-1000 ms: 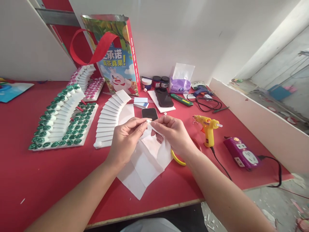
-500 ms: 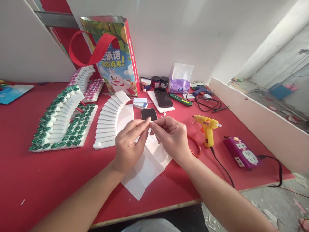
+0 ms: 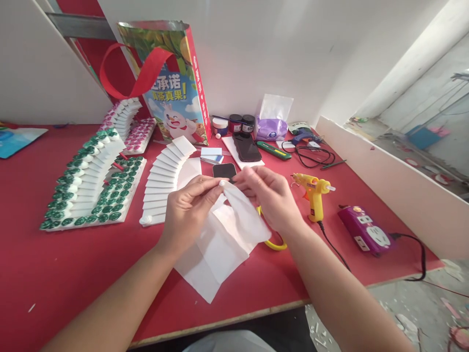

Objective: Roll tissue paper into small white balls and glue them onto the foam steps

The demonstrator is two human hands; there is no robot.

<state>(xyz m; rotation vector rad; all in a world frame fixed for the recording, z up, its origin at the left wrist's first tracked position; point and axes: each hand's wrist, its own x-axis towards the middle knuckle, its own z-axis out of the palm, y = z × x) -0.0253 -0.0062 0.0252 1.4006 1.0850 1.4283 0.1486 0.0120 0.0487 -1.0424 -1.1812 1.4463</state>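
Observation:
My left hand [image 3: 192,208] pinches a thin white tissue sheet [image 3: 249,212] by a small rolled knob at its upper corner. From those fingertips the sheet drapes down to the right. My right hand [image 3: 269,195] is just right of the knob, thumb and fingers curled together, partly in front of the sheet. What its fingertips hold, if anything, I cannot make out. Under both hands lie more flat white sheets [image 3: 220,259] on the red table. A yellow loop-shaped handle [image 3: 276,244] shows beneath my right hand, the rest of it hidden.
To the left, a fan of white strips [image 3: 159,188] lies near a model with green rosettes [image 3: 110,205]. A yellow glue gun [image 3: 313,195] and purple power strip [image 3: 364,232] occupy the right. Behind are a phone [image 3: 247,146], green cutter [image 3: 273,150], jars [image 3: 242,123] and a bag [image 3: 164,88].
My right hand has moved slightly right and up, away from my left fingertips. The tissue sheet now hangs in view between the hands, and the yellow handle has come into sight.

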